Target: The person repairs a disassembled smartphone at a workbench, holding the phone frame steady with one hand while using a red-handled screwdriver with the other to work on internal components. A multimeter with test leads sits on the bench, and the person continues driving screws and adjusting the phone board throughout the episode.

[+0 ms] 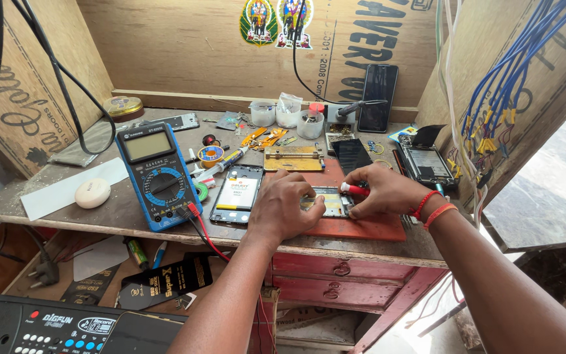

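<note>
My left hand (pixel 285 208) lay palm down, knuckles raised and fingers curled, pressing on the near end of the small opened phone body with its exposed circuit board (pixel 331 202); the fingers rested on it rather than closing around it. My right hand (pixel 382 190) came in from the right with the wrist bent, and its thumb and forefinger were pinched shut on a slim red-handled screwdriver (pixel 355 190), whose white tip pointed at the top edge of that phone. Orange and red thread bands (pixel 432 208) circled my right wrist. The phone sat between both hands on a flat red-orange work mat (pixel 361 228), near the front edge of the scuffed wooden bench (pixel 99 210).

Just left of my left hand lay a second opened phone showing its white battery (pixel 236 194), and beyond it a blue digital multimeter (pixel 158 174) with red and black leads trailing off the bench edge. A white oval soap-like lump (pixel 92 193) rested on a strip of white paper further left. Behind my hands stood a brass-coloured metal holding jig (pixel 294 158), three small clear plastic cups (pixel 287 117) of parts, and a black phone (pixel 378 98) propped upright against the plywood back wall (pixel 185 46). Blue wires (pixel 512 59) hung down the right plywood panel. Below the bench ran red-painted drawers (pixel 335 269), and a black keyboard (pixel 40 324) sat at the lower left.
</note>
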A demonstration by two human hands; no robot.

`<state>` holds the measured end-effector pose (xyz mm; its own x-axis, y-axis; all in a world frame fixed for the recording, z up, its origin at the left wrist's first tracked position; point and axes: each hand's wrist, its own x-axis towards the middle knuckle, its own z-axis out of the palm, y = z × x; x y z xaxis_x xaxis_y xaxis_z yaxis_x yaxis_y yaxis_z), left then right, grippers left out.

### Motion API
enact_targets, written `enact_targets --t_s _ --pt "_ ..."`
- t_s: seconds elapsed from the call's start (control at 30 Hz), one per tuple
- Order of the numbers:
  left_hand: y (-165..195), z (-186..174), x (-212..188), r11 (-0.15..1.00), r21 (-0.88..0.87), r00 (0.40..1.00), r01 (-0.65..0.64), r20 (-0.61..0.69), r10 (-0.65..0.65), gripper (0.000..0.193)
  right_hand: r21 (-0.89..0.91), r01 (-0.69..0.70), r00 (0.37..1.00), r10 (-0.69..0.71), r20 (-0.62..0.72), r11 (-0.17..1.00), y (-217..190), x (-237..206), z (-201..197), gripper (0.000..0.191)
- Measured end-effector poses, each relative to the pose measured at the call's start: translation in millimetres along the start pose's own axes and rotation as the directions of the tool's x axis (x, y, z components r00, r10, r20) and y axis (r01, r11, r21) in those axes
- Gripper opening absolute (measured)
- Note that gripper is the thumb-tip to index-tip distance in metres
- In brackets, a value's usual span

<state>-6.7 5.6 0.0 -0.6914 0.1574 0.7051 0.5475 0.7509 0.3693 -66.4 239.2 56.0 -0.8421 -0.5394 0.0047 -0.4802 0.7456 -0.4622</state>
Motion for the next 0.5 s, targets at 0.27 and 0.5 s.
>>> enact_targets --t_s 0.27,0.5 --pt "-0.7 0.4 0.8 1.000 0.004 1.000 -0.022 -0.017 0.022 0.025 0.132 0.024 0.999 -0.019 -0.036 0.991 10.4 -10.0 -12.6 0.056" --pt "-1.1 1.2 0.1 1.000 -0.001 1.000 -0.023 -0.017 0.023 0.025 -0.123 -0.031 0.995 0.019 -0.095 0.992 23.3 -20.4 -30.6 0.054"
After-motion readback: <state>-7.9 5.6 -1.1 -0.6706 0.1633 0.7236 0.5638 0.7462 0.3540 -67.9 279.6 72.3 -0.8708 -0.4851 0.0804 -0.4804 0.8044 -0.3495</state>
